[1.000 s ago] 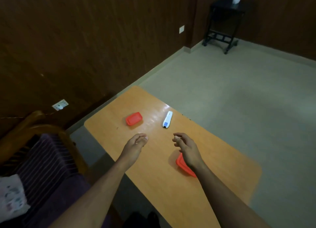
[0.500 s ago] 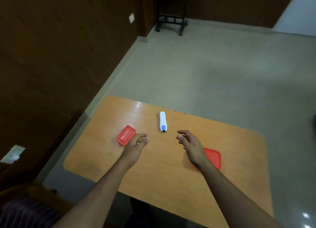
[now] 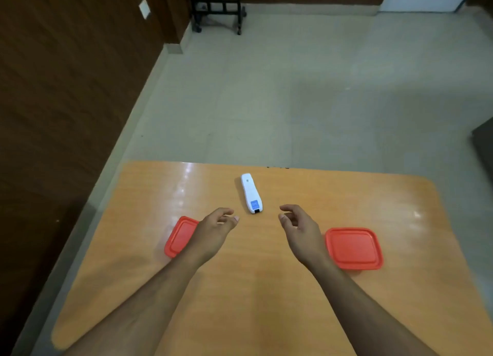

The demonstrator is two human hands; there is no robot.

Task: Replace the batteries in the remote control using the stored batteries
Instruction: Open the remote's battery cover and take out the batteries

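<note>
A single head-worn view looks forward and steeply down over the table (image 3: 266,289), floor beyond.

We see our left hand (image 3: 213,231) and right hand (image 3: 301,233) bare, without gloves, rings or a watch; both forearms are uncovered all the way to the lower edge of view, with short trimmed nails on the fingers (image 3: 282,217)

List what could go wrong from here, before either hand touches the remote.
The remote lies loose on the glossy table; a one-sided push from the left hand or right hand could slide it. The left forearm overhangs the smaller red container and might knock it toward the edge.
</note>
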